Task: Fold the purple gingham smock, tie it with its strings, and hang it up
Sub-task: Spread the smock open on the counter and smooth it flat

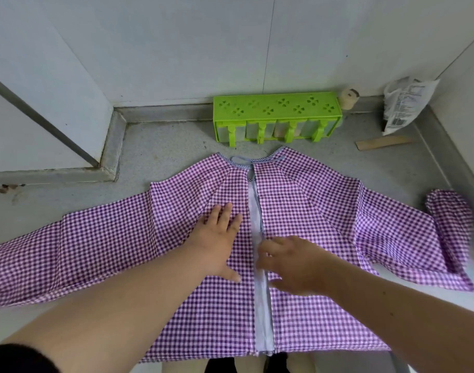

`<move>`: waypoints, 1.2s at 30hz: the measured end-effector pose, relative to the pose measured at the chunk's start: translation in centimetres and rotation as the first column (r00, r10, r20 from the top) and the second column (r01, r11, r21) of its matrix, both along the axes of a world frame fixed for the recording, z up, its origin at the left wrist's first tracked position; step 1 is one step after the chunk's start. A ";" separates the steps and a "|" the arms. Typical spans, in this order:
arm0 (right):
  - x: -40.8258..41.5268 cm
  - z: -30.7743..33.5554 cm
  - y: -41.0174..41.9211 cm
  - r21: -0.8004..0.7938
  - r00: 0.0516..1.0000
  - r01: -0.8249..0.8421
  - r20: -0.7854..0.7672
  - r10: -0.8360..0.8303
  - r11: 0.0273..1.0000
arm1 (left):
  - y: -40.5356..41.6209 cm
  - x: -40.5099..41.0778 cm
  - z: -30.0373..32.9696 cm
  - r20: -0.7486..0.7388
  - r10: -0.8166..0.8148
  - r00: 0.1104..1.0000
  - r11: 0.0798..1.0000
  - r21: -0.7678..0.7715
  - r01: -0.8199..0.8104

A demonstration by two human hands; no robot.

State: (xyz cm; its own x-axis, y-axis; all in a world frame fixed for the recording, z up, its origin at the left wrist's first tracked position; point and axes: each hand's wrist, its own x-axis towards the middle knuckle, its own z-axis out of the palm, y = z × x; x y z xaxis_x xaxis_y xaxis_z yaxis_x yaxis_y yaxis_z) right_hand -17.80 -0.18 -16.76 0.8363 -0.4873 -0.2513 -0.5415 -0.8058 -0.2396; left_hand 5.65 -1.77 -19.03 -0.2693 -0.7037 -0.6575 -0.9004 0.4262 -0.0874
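The purple gingham smock (311,211) lies spread flat on the grey table (163,154), sleeves out to both sides, its pale centre strip (260,292) running toward the person. The left hand (217,243) presses flat and open on the cloth; the right hand (292,265) rests with fingers loosely curled at the strip, gripping nothing visible. A green rack (276,114) stands just beyond the collar.

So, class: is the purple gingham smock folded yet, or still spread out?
Spread out. The smock lies flat on the grey counter, both sleeves stretched sideways; only the right cuff is turned over.
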 end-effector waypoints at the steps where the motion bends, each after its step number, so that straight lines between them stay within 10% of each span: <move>1: -0.3 0.0 1.0 0.089 0.996 -0.080 -0.038 0.084 0.993 | 0.0 -0.3 0.0 0.003 0.009 1.000 1.000 0.004 -0.009; 4: -0.6 -0.2 3.2 0.264 0.962 -0.170 -0.164 0.218 0.949 | 0.2 -0.6 -0.1 0.010 0.040 0.999 0.999 0.017 -0.040; 22: 2.6 -0.9 5.8 0.131 0.950 -0.307 -0.016 0.312 0.943 | 0.4 -0.8 0.2 0.011 0.093 0.996 0.995 0.038 -0.093; 36: 1.1 -0.6 3.5 0.074 0.958 0.272 -0.115 -0.262 0.960 | -0.7 0.2 1.1 -0.164 0.122 0.979 0.992 -0.010 -0.125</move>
State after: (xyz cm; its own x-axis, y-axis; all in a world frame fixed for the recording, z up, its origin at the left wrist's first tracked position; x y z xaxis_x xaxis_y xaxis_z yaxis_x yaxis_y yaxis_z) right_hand -16.74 3.34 -17.41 0.6461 -0.6615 -0.3808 -0.7595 -0.6068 -0.2344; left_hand 5.84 -2.52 -17.94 -0.2821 -0.7506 -0.5975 -0.9487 0.3108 0.0576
